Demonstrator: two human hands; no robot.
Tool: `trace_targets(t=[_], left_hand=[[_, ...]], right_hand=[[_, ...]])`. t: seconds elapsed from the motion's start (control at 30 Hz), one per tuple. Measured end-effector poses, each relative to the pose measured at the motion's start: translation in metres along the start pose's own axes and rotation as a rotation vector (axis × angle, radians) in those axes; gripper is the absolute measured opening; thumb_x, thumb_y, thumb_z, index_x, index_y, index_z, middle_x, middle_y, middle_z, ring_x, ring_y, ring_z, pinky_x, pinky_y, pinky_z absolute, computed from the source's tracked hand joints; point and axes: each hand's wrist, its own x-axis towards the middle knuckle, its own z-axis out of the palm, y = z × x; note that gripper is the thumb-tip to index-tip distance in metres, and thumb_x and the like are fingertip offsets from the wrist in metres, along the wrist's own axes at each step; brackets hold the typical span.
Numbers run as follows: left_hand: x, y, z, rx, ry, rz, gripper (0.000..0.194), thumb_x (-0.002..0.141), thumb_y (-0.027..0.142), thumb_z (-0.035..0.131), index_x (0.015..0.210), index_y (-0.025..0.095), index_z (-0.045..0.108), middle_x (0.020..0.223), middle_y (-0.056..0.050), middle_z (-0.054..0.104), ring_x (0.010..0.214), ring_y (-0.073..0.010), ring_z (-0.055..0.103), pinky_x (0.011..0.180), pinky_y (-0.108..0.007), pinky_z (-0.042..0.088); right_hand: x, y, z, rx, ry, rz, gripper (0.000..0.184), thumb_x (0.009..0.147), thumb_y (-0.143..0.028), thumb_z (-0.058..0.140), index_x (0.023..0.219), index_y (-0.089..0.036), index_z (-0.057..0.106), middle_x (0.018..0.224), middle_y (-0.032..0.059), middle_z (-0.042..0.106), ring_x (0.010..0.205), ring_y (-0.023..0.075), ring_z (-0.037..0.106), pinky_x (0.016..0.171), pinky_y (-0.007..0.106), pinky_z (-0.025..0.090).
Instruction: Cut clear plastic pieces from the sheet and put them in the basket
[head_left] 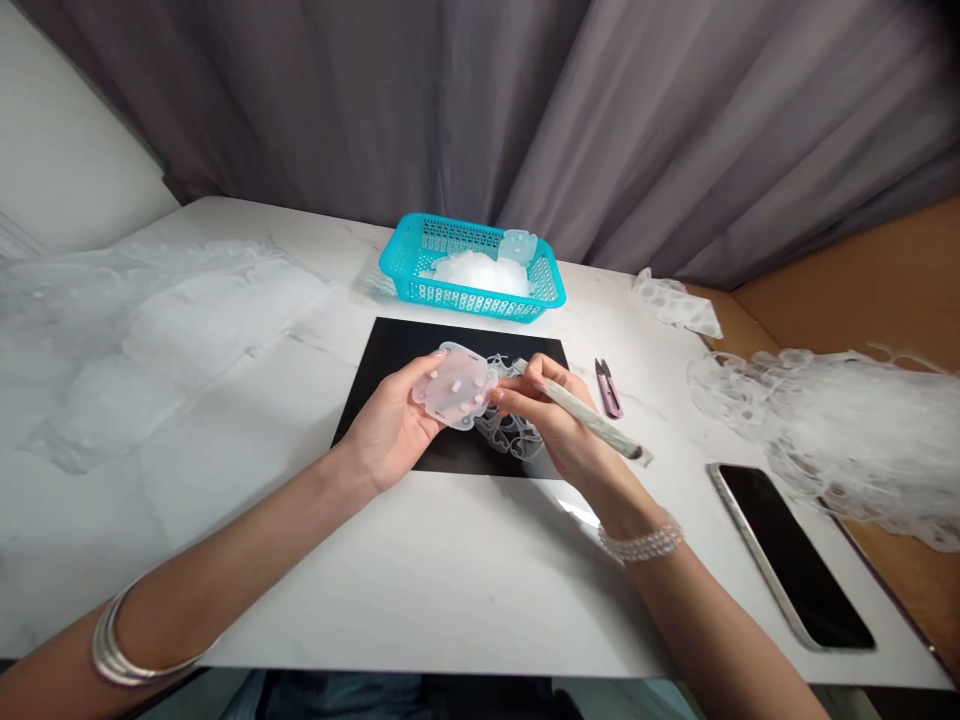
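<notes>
My left hand (397, 420) is closed on a flat, translucent silicone-like piece (454, 388) with a wavy edge, small raised knobs and slots. The piece is tilted toward me above a black mat (390, 360). My right hand (559, 405) grips a long, slim, whitish tool (592, 415), its back end sticking out past the hand. What kind of tool it is I cannot make out. The thumb and fingertips of that hand meet the right edge of the piece. Under them on the mat lie looped clear trimmings (510, 435).
Behind the mat stands a turquoise basket (472, 300) with translucent pieces in it. Pink thread snips (609, 390) and a phone (795, 560) lie to the right. Clear trimmings (862, 430) pile up by a cardboard box (862, 270). Clear plastic bags (172, 320) cover the left side.
</notes>
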Motion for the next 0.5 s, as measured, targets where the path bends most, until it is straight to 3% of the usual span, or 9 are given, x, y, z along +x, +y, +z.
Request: trace_targets(t=[0.33, 0.5], left_hand=[[-0.002, -0.001, 0.000, -0.014, -0.015, -0.031, 0.021, 0.093, 0.021, 0.056, 0.100, 0.011, 0.073, 0.111, -0.011, 0.074, 0.108, -0.0218, 0.068, 0.096, -0.035, 0.056], [-0.003, -0.004, -0.003, 0.085, -0.108, -0.065, 0.023, 0.090, 0.022, 0.061, 0.109, 0.013, 0.072, 0.123, -0.012, 0.070, 0.119, -0.0266, 0.062, 0.098, -0.041, 0.055]], right_hand=[[0.002, 0.006, -0.003, 0.013, 0.070, -0.025, 0.041, 0.076, -0.021, 0.074, 0.072, -0.024, 0.034, 0.076, -0.0006, 0.070, 0.067, 0.0140, 0.059, 0.068, 0.031, 0.043], [0.005, 0.010, -0.009, -0.014, 0.102, -0.052, 0.038, 0.077, -0.024, 0.072, 0.074, -0.024, 0.034, 0.082, 0.0000, 0.070, 0.067, 0.0132, 0.058, 0.070, 0.032, 0.044]])
